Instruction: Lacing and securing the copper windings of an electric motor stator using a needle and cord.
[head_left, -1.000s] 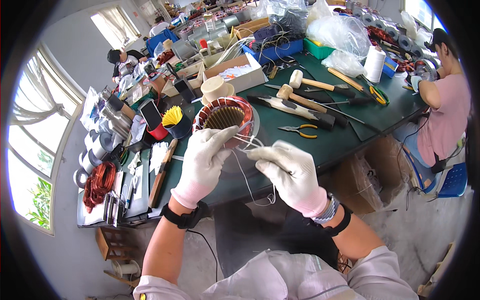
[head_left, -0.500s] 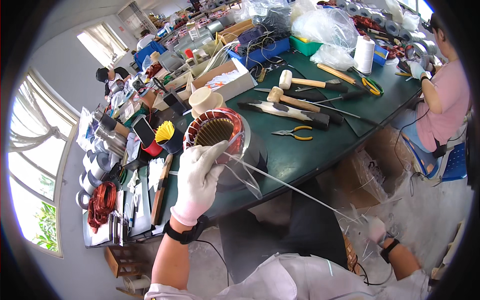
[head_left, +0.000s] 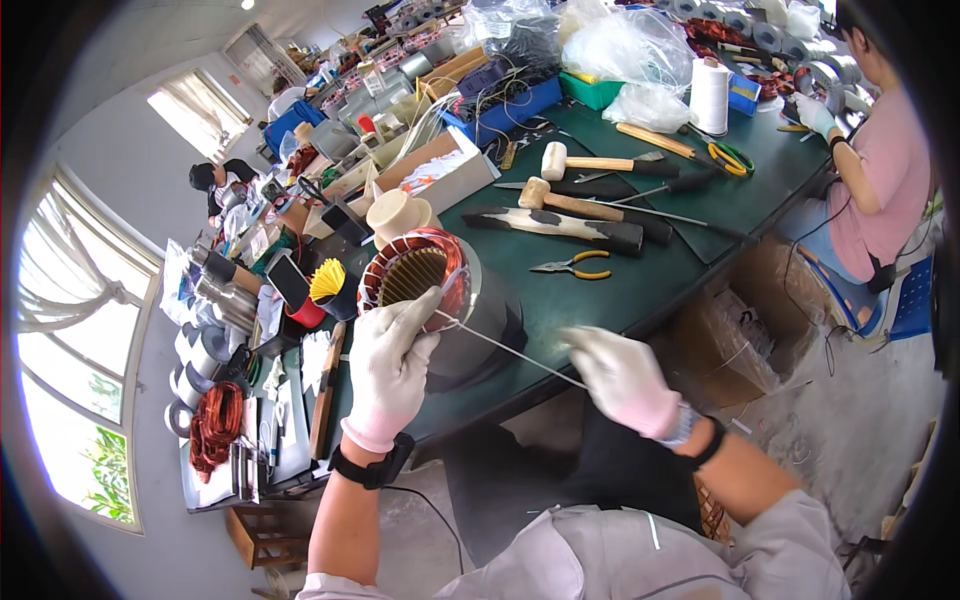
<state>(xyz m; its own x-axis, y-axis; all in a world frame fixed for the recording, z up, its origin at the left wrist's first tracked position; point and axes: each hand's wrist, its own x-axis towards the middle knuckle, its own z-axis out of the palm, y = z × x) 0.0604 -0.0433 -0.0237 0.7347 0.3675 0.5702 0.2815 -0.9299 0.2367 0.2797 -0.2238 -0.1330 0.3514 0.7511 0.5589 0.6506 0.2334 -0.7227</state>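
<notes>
A motor stator (head_left: 478, 325) with a grey metal shell stands on the green bench, tilted in view. Red-brown copper windings (head_left: 452, 262) ring its mouth, bound with white loops, and yellowish slot liners line the bore. My left hand (head_left: 388, 375), in a white glove, is closed at the near rim, its fingers pinching a white cord (head_left: 510, 350) beside the windings. The cord runs taut down to my right hand (head_left: 622, 385), also gloved, which holds it right of the stator. Motion blurs the right fingertips, and the cord's far end is hidden by that hand.
Behind the stator lie pliers (head_left: 572, 266), mallets (head_left: 590, 207), a dark worn bar (head_left: 560, 228) and scissors (head_left: 730, 160). A cup of yellow strips (head_left: 328, 280) and a wooden stick (head_left: 327, 390) are at left. A co-worker (head_left: 880, 190) sits at right beside a carton (head_left: 745, 330).
My right hand has swung up and left from far out at the lower right, closer to the stator. The visible stretch of cord is shorter. My left hand stays at the rim.
</notes>
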